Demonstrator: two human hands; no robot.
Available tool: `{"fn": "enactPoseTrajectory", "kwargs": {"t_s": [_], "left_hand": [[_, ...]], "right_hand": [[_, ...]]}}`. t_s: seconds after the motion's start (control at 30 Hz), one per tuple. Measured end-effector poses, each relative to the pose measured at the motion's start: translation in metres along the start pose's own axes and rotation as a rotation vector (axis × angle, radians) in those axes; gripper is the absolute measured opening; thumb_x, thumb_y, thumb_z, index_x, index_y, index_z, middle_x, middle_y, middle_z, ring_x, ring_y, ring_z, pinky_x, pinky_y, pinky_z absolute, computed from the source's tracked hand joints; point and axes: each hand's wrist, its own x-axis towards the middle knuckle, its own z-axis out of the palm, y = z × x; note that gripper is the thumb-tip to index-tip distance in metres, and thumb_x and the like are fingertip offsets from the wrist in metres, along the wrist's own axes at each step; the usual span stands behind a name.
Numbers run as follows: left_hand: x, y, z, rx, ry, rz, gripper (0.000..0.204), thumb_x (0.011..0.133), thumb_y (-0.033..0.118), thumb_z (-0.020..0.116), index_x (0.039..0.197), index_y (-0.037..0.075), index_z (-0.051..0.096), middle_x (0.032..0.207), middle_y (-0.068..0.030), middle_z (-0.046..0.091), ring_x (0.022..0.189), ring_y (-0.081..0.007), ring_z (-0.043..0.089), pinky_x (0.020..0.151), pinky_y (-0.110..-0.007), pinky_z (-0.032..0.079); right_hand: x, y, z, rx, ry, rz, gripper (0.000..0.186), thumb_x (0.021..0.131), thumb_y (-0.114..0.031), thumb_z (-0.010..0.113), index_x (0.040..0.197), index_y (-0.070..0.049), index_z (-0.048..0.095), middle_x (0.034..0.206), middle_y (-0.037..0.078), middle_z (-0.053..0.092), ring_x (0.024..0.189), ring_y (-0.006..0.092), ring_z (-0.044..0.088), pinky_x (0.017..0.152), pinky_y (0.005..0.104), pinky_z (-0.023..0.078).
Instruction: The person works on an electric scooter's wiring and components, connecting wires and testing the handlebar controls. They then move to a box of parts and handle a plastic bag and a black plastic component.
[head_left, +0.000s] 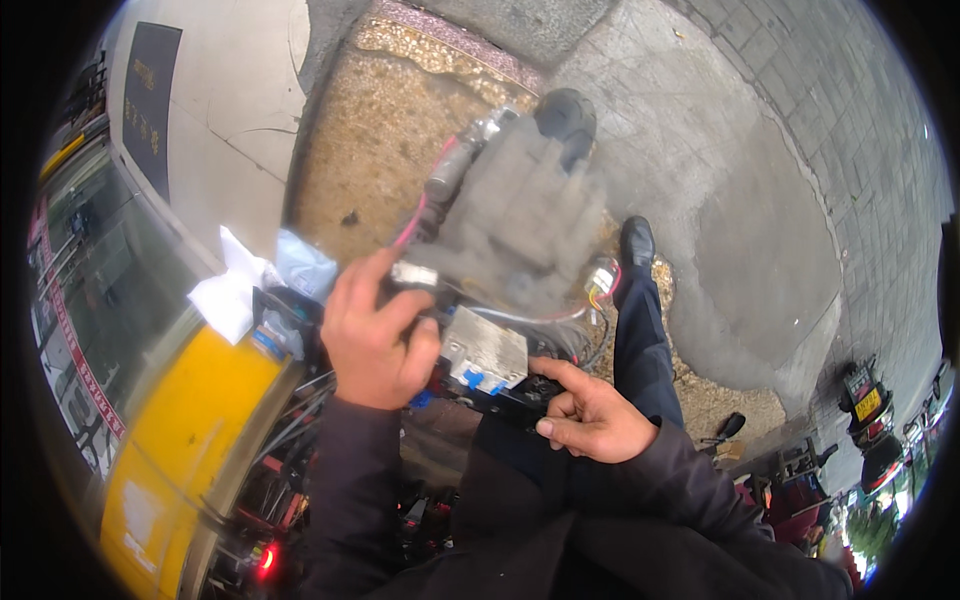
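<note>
A silvery, finned metal box [490, 342], probably a controller, has blue connectors [480, 381] on its near edge and sits over a black base [520, 402] in front of me. My right hand [592, 415] grips that base at its right end, the index finger stretched along it and the thumb bent below. To the left of the metal box is my left hand [372, 330], its fingers curled beside a small white-labelled block [414, 273]. Whether anything sits between its fingertips is hidden. Beyond both hands lies a dusty grey body [520, 215] with a black wheel [567, 118].
Pink wires [412, 225] run beside a grey cylinder [450, 170]; a wired connector [601, 279] lies right of the body. Left stands a yellow cabinet [190, 410] with white paper [232, 290] and tools on top. My shoe [637, 242] rests on the ground; parked scooters [870, 420] stand far right.
</note>
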Motion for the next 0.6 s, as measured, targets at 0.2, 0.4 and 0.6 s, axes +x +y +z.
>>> {"fn": "enactPoseTrajectory", "kwargs": {"t_s": [0.2, 0.4, 0.6], "left_hand": [[0.000, 0.002, 0.003, -0.003, 0.022, -0.010, 0.020, 0.068, 0.015, 0.065, 0.084, 0.006, 0.072, 0.123, -0.0182, 0.064, 0.106, -0.0373, 0.060, 0.091, -0.043, 0.049], [-0.005, 0.005, 0.004, 0.005, 0.001, -0.075, 0.024, 0.071, 0.013, 0.063, 0.091, 0.006, 0.073, 0.127, -0.0211, 0.063, 0.114, -0.0387, 0.059, 0.099, -0.043, 0.046], [-0.006, -0.002, 0.008, 0.040, 0.066, 0.009, 0.020, 0.072, 0.014, 0.066, 0.090, 0.007, 0.073, 0.122, -0.0169, 0.064, 0.104, -0.0347, 0.062, 0.089, -0.041, 0.051]], "right_hand": [[-0.021, 0.017, -0.012, 0.159, 0.179, -0.094, 0.052, 0.096, -0.007, 0.063, 0.144, -0.005, 0.045, 0.070, 0.001, 0.060, 0.055, 0.0054, 0.053, 0.052, 0.0215, 0.042], [-0.014, 0.016, -0.029, 0.032, 0.310, -0.154, 0.055, 0.097, -0.010, 0.061, 0.147, -0.003, 0.037, 0.067, 0.002, 0.058, 0.053, 0.0072, 0.052, 0.050, 0.0225, 0.041], [-0.008, 0.017, -0.028, 0.009, 0.341, -0.187, 0.042, 0.098, -0.011, 0.059, 0.137, 0.000, 0.046, 0.065, 0.002, 0.058, 0.050, 0.0077, 0.050, 0.047, 0.0242, 0.041]]}}
